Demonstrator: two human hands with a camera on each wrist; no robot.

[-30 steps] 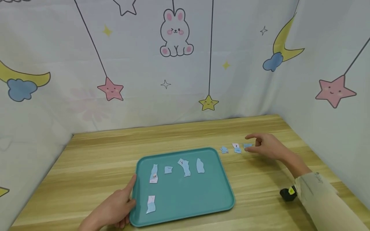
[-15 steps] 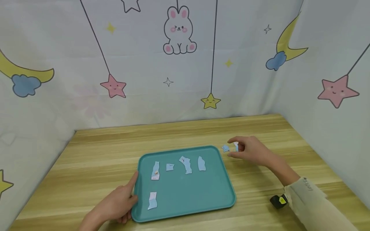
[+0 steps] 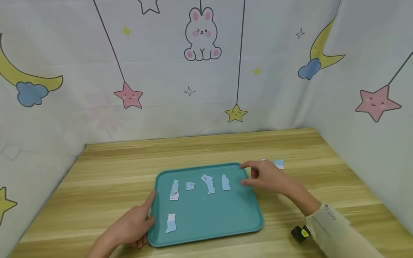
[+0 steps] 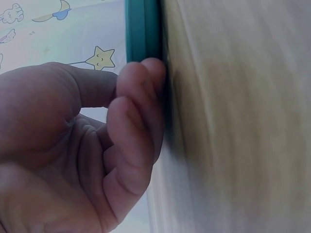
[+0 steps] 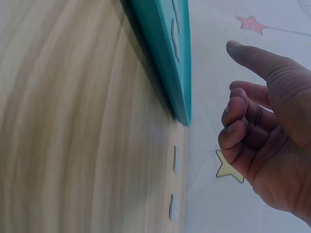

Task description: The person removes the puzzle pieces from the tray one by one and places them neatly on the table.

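Observation:
A green tray (image 3: 213, 222) lies on the table, bearing several irregular, light blue printed card pieces: four shapes spaced along the back, from a tall piece (image 3: 174, 190) to a curved one (image 3: 225, 182), and another piece (image 3: 171, 223) at front left. My left hand (image 3: 130, 224) holds the tray's left edge, index finger along the rim and the other fingers curled low beside it. Over the tray's back right corner is my right hand (image 3: 269, 176), thumb and index finger spread with nothing between them. Behind it on the table lies a loose blue piece (image 3: 279, 163); others there are mostly hidden by the hand.
The wooden table (image 3: 113, 161) meets a white curtain (image 3: 161, 118) printed with stars, moons and a rabbit at the back and sides. A black device with a yellow patch (image 3: 300, 233) sits at the right sleeve (image 3: 335, 229).
My right hand has moved left from the loose pieces to the tray's back right corner, uncovering the rightmost piece. The left hand keeps its place at the tray; the head view has shifted slightly.

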